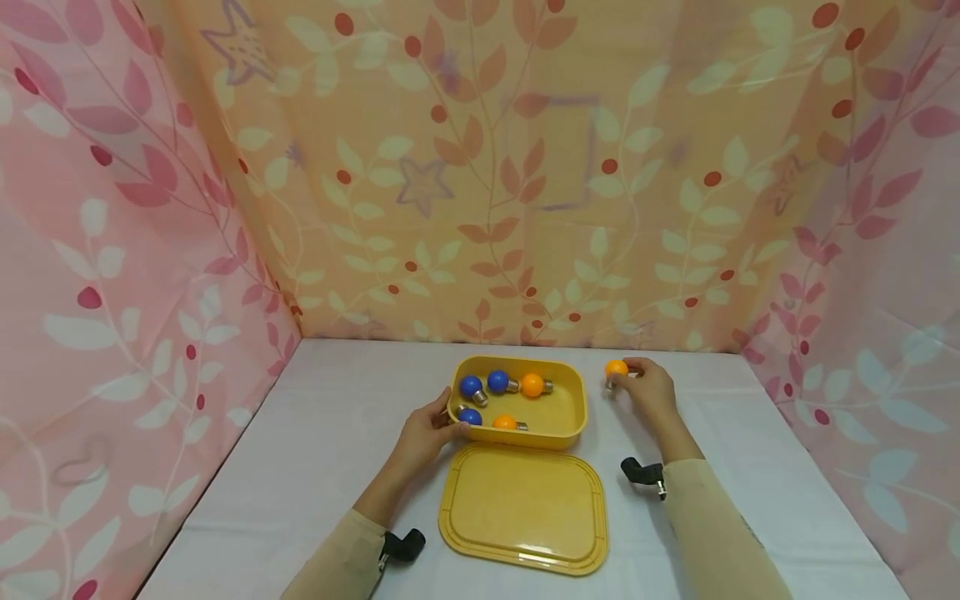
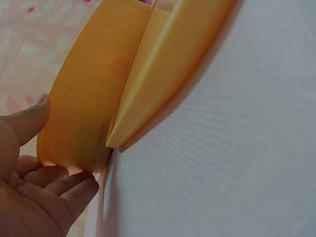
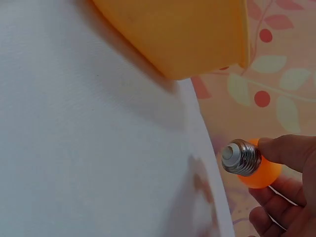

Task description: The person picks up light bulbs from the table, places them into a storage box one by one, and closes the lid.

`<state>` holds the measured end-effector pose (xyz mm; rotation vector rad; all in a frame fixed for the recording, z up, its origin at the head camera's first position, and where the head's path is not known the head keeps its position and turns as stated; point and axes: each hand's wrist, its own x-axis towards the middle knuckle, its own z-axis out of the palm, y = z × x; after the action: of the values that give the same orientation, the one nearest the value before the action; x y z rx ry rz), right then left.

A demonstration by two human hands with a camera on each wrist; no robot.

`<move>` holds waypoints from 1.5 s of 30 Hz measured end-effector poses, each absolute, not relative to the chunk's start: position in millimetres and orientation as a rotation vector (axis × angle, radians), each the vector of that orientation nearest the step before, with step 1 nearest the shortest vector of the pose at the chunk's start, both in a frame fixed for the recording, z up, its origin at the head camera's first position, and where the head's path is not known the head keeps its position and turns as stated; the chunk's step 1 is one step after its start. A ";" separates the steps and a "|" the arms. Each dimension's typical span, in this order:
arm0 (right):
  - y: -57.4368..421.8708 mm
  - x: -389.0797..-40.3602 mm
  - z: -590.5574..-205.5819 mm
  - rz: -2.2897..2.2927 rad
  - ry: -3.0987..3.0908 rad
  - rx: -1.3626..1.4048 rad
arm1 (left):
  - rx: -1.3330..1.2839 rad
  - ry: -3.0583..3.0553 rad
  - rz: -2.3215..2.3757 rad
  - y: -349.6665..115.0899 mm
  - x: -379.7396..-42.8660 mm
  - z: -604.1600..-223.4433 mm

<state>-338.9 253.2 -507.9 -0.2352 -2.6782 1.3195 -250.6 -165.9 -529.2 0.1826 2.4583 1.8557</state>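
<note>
A yellow plastic box [image 1: 561, 432] sits on the white table with blue and orange light bulbs lying inside. My left hand [image 1: 422, 435] holds the left end of the box, thumb near the front rim; in the left wrist view its fingers [image 2: 79, 187] curl round the box's outer wall [image 2: 89, 94]. Right of the box, my right hand [image 1: 651, 395] pinches an orange light bulb [image 1: 617, 367] between thumb and fingers. In the right wrist view this bulb's silver screw base [image 3: 242, 158] points away from the palm. Inside the box are 3 blue bulbs [image 1: 471, 386] and 2 orange bulbs [image 1: 532, 385].
A yellow lid [image 1: 523, 510] lies flat on the table in front of the box, close to its near wall. Flowered cloth [image 1: 480, 183] hangs behind the table and along both sides. Black wrist mounts [image 1: 405, 546] show at both sleeves.
</note>
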 end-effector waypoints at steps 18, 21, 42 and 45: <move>248.6 -336.9 -452.4 1.244 -2.795 0.211 | 0.177 2.475 1.839 -167.6 -252.1 -535.4; 243.9 -337.0 -442.1 1.223 -2.829 0.274 | 0.177 2.469 1.844 -167.9 -252.3 -534.3; 187.6 -342.3 -405.9 0.932 -2.977 0.841 | 0.158 2.461 1.853 -166.3 -249.8 -528.3; 184.4 -344.4 -409.4 0.888 -3.007 0.888 | 0.155 2.459 1.853 -166.1 -249.5 -528.2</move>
<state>-344.4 184.4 -409.4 0.8878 -3.0069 0.8878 -249.5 -166.1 -528.2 0.1552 2.4592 1.8525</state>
